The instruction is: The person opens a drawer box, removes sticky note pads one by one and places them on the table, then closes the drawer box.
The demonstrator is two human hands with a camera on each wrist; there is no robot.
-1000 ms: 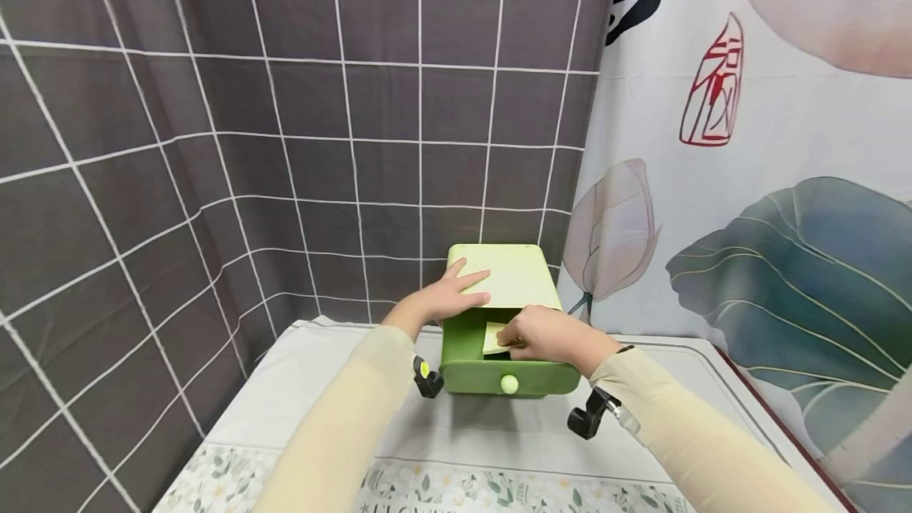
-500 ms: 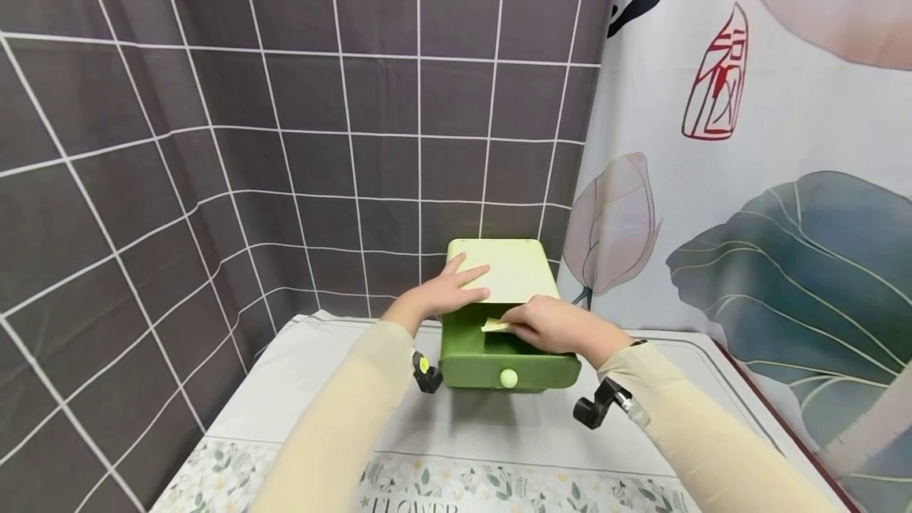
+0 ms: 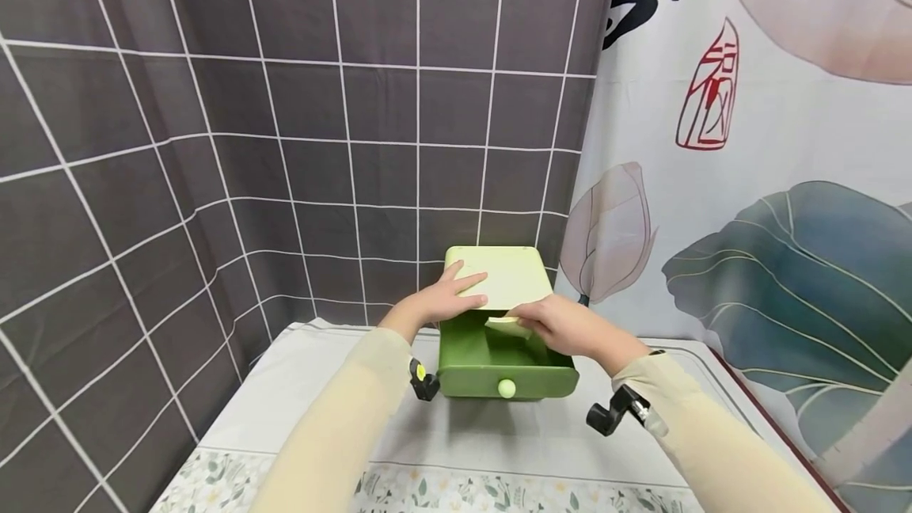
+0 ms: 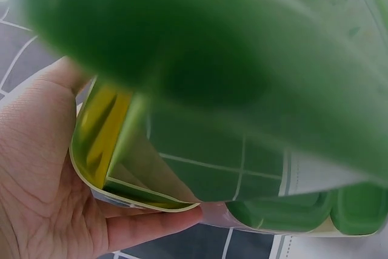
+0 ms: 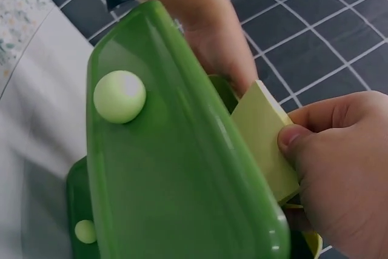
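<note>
My right hand (image 3: 561, 325) pinches the yellow notepad (image 3: 505, 325); tilted, it may catch the drawer (image 3: 470, 382); my left hand (image 3: 449, 298), ten o'clock, lies spread.

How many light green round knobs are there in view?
2. The upper knob is on the front of the pulled-out drawer; the lower knob is on another green front, partly hidden behind it in the right wrist view. More may be hidden.

Grey backdrop (image 3: 378, 101) (white-gridded), white tabletop (image 3: 541, 442)
</note>
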